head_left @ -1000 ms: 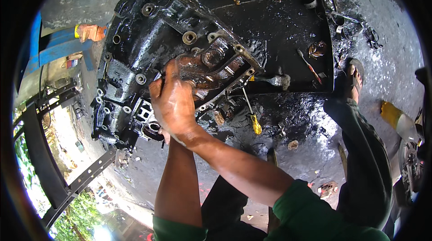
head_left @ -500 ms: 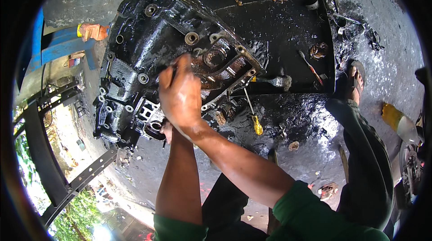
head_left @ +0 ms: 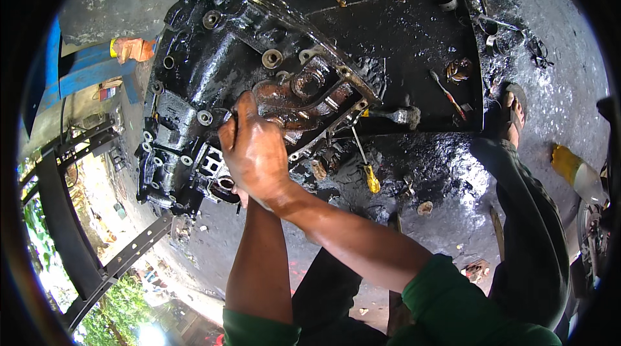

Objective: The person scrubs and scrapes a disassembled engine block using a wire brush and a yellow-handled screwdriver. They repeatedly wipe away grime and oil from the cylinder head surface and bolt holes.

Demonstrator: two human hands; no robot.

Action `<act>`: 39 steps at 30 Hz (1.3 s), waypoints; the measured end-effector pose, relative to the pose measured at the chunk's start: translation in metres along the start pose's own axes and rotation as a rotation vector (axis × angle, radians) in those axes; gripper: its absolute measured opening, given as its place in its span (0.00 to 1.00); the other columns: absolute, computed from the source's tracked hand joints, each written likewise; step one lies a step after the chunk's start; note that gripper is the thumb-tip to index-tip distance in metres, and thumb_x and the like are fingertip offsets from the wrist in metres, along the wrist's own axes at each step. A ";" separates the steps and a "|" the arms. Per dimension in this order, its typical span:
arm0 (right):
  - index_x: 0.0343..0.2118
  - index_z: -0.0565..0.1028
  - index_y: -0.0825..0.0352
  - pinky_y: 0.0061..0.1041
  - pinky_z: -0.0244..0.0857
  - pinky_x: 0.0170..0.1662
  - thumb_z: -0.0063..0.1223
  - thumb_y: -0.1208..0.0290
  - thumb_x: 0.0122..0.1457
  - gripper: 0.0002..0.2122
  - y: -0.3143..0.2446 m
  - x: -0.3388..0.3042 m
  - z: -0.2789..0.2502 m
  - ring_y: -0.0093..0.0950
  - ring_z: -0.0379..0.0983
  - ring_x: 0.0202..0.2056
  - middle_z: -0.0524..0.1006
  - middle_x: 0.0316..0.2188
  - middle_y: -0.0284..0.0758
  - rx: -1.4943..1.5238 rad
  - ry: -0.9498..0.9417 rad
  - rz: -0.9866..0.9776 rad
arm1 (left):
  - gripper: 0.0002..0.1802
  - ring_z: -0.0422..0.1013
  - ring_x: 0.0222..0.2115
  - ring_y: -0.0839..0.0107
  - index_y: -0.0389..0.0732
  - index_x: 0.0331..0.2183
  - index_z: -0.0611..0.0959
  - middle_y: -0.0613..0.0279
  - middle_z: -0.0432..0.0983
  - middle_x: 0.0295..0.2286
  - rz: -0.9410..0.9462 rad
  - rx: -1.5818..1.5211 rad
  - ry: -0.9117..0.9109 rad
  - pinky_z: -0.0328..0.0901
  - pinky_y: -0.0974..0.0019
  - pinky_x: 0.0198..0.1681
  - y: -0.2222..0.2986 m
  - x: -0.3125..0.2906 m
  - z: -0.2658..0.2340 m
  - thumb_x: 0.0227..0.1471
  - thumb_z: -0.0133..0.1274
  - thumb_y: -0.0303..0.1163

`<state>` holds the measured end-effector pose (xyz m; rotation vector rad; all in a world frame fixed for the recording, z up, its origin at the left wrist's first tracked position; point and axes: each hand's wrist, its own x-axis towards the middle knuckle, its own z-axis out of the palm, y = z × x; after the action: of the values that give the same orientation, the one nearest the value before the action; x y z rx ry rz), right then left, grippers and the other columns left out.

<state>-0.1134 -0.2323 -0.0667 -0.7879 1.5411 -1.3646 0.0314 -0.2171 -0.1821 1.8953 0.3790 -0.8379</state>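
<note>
A large, oily black metal casing (head_left: 213, 55), which looks like an engine or gearbox housing, lies with its bolt holes and brown-stained inner channels (head_left: 301, 90) facing up. My right hand (head_left: 255, 155) is bent down over its lower middle, beside those channels. Its fingers are curled closed, and whatever they grip is hidden beneath the hand. The right forearm crosses above the left one. Of my left hand (head_left: 241, 196) only a small part shows below the right wrist, next to the casing's near edge; its fingers are out of sight.
Right of the casing lies a black tray (head_left: 388, 29) holding a paintbrush (head_left: 401, 116) and a red-handled toothbrush (head_left: 448, 95). A yellow-handled screwdriver (head_left: 371, 179) leans by the casing's near edge. A yellowish bottle (head_left: 576, 171) is at far right. A blue metal frame (head_left: 87, 74) stands left.
My right hand has shifted slightly left and down over the casing, uncovering more of the brown-stained channels. The left hand stays nearly in place.
</note>
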 end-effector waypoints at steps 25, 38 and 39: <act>0.49 0.65 0.77 0.49 0.71 0.29 0.47 0.71 0.61 0.17 -0.002 0.001 -0.004 0.52 0.77 0.24 0.76 0.18 0.52 -0.119 -0.037 0.084 | 0.38 0.57 0.61 0.47 0.45 0.63 0.60 0.48 0.57 0.61 0.007 0.134 0.045 0.61 0.36 0.55 0.004 0.000 -0.011 0.58 0.42 0.55; 0.40 0.68 0.71 0.53 0.69 0.33 0.41 0.65 0.66 0.12 -0.010 0.005 -0.006 0.55 0.76 0.26 0.76 0.20 0.55 -0.025 -0.045 0.225 | 0.38 0.57 0.61 0.48 0.46 0.63 0.59 0.49 0.57 0.62 0.019 0.140 0.031 0.62 0.37 0.55 0.002 -0.002 -0.008 0.58 0.44 0.54; 0.40 0.69 0.71 0.53 0.69 0.33 0.41 0.65 0.66 0.12 -0.011 0.006 -0.006 0.55 0.76 0.26 0.76 0.20 0.55 -0.045 0.004 0.184 | 0.38 0.57 0.61 0.48 0.46 0.63 0.59 0.49 0.57 0.62 0.016 0.143 0.029 0.62 0.37 0.55 0.002 -0.002 -0.007 0.58 0.44 0.54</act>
<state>-0.1227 -0.2375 -0.0579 -0.6534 1.6104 -1.2020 0.0337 -0.2121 -0.1770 2.0415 0.3284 -0.8464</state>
